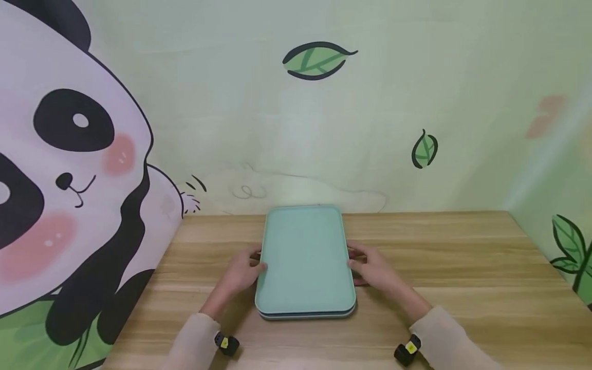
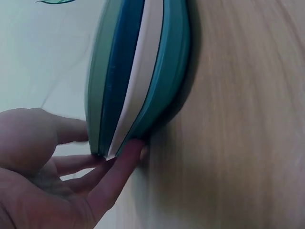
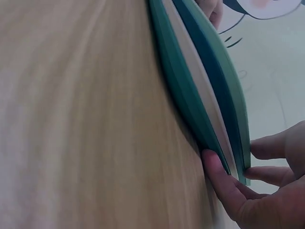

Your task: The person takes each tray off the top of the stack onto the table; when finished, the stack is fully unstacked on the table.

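Note:
A stack of several rectangular trays lies in the middle of the head view, its pale mint top tray upright way up with a raised rim. Below it, the wrist views show a dark blue tray, a cream-pink tray and a teal tray at the bottom. My left hand grips the stack's left side, thumb at the top rim and fingers along the edges. On the opposite side my right hand holds it likewise, one fingertip low against the teal tray in the right wrist view.
The wood-grain table extends on both sides of the stack. Behind it stands a pale green wall with painted leaves, and a large panda picture fills the left. Each wrist wears a strapped black device.

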`<state>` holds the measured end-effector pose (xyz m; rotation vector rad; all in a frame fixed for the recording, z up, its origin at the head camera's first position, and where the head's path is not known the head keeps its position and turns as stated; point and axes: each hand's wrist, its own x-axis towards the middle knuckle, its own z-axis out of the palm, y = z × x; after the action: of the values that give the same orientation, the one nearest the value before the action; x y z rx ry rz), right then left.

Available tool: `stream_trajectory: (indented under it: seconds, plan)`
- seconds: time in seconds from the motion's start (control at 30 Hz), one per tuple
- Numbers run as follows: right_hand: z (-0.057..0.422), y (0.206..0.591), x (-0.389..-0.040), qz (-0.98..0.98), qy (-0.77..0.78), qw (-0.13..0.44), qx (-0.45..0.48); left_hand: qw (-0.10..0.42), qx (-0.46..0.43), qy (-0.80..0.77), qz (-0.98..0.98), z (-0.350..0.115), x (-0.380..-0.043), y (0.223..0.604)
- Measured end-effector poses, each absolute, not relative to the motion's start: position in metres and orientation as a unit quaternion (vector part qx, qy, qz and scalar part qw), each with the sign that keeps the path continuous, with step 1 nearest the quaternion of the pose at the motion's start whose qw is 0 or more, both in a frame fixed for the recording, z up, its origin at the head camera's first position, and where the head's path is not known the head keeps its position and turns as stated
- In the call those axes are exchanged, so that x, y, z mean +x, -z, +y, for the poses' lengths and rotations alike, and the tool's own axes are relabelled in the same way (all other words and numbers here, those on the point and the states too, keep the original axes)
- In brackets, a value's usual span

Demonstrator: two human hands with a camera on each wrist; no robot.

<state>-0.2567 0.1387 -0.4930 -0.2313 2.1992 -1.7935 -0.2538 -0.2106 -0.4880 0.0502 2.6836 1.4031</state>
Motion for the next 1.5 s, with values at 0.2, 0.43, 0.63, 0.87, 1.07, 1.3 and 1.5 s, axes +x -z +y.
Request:
stream_trajectory:
  seconds: [0.2, 0.43, 0.63, 0.87, 1.07, 1.3, 1.5]
  plan:
    - [0.128, 0.489, -0.252, 0.768, 0.621, 0.134, -0.081, 0.049, 0.031, -0.443, 0.895, -0.22, -0.25, 0.484]
    - [0.122, 0.493, -0.251, 0.774, 0.618, 0.123, -0.061, 0.023, 0.037, -0.422, 0.906, -0.221, -0.251, 0.482]
    - [0.13, 0.497, -0.253, 0.752, 0.64, 0.144, -0.062, 0.015, 0.042, -0.406, 0.913, -0.22, -0.251, 0.476]
    - [0.137, 0.495, -0.253, 0.737, 0.654, 0.158, -0.066, 0.014, 0.073, -0.421, 0.904, -0.227, -0.254, 0.459]
    - [0.138, 0.498, -0.251, 0.736, 0.656, 0.159, -0.06, 0.084, 0.019, -0.56, 0.824, -0.233, -0.253, 0.459]
    - [0.139, 0.499, -0.251, 0.737, 0.656, 0.151, -0.056, 0.128, -0.009, -0.651, 0.748, -0.234, -0.257, 0.461]
    - [0.139, 0.501, -0.253, 0.744, 0.649, 0.146, -0.058, 0.132, -0.014, -0.664, 0.736, -0.235, -0.258, 0.463]
